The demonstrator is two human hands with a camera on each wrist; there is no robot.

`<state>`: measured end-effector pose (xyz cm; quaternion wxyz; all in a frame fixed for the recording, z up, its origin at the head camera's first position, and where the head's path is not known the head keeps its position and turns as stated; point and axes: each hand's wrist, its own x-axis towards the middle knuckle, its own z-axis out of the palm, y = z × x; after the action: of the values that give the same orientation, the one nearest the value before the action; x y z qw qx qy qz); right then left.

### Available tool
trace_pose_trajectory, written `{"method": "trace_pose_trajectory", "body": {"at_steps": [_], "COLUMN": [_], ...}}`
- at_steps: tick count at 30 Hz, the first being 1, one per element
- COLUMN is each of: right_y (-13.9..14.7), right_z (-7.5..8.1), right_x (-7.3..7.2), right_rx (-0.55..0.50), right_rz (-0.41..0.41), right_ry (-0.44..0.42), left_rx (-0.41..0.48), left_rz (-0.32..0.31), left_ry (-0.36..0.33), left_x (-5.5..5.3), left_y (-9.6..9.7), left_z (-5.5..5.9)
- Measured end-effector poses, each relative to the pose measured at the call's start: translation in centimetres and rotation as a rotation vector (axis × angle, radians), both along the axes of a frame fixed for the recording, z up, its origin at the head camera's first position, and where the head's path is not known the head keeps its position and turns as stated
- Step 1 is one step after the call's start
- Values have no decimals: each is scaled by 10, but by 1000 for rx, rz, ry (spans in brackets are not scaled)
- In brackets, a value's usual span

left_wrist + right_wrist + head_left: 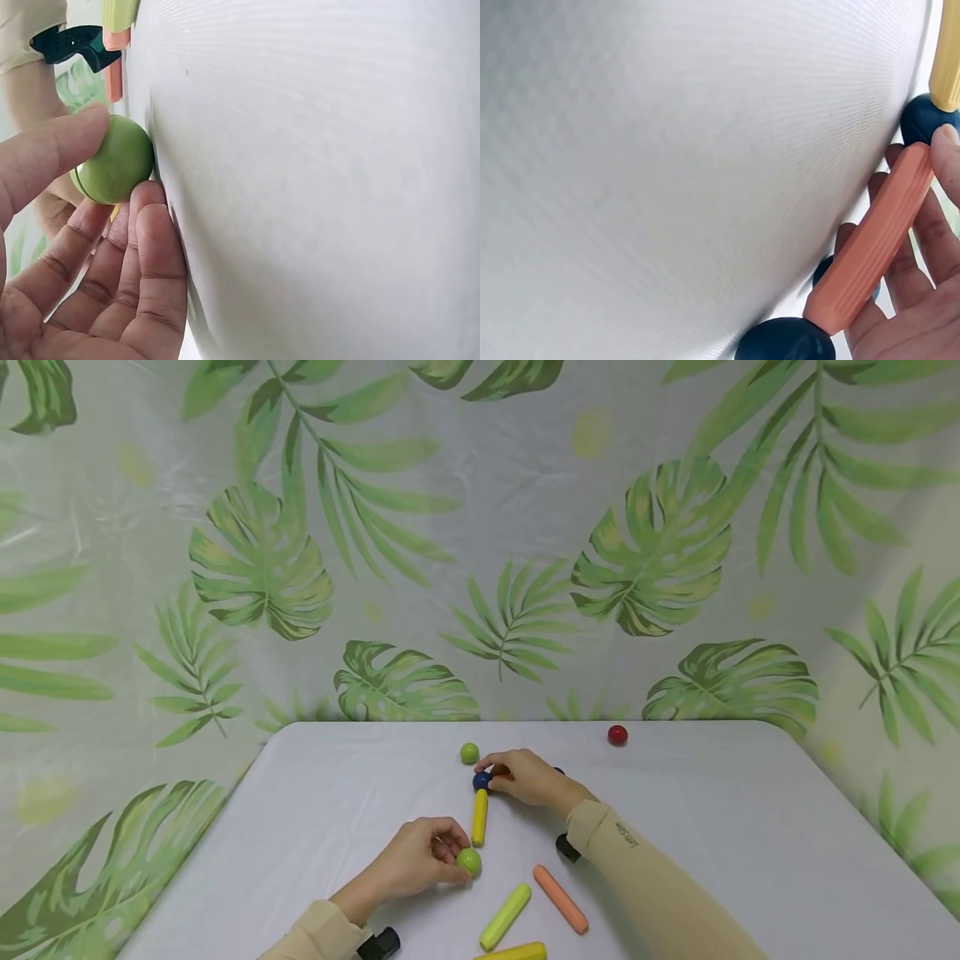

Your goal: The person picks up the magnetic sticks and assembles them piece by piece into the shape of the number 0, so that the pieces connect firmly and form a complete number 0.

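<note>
My left hand point(420, 858) pinches a green ball point(469, 862) between thumb and fingers, close over the white table; in the left wrist view the thumb presses one side of it. Just beyond, a yellow stick point(480, 818) points away from me toward a dark blue ball point(482, 781). Thumb and fingertips of my right hand point(528, 778) grip that blue ball. The right wrist view has the yellow stick meeting the blue ball's far side, and an orange stick point(874, 236) stretching from it to another dark blue ball point(784, 341). My right hand hides that orange stick in the head view.
Beyond the blue ball sits a second green ball point(469, 752); a red ball point(617, 735) lies near the back edge. A lime stick point(506, 917), an orange-pink stick point(561, 899) and another yellow stick point(517, 952) lie toward the front. A leaf-patterned curtain point(525, 543) hangs behind.
</note>
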<state>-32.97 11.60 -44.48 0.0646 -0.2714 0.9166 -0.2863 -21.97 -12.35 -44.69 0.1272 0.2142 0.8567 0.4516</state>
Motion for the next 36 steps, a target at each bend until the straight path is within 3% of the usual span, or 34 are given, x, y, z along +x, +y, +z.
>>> {"method": "trace_pose_trajectory", "body": {"at_steps": [8, 29, 36], "right_y": [1, 1, 1], "right_z": [-1, 1, 0], "right_x": [1, -2, -1], "right_rx": [0, -20, -5], "right_rz": [-5, 22, 11], "right_ry": [-5, 1, -9], "left_rx": [2, 42, 39], "left_rz": [24, 68, 56], "left_ry": [8, -28, 8], "left_x": [-3, -6, -6], "left_y": [3, 6, 6], "left_z": [-5, -1, -4]}}
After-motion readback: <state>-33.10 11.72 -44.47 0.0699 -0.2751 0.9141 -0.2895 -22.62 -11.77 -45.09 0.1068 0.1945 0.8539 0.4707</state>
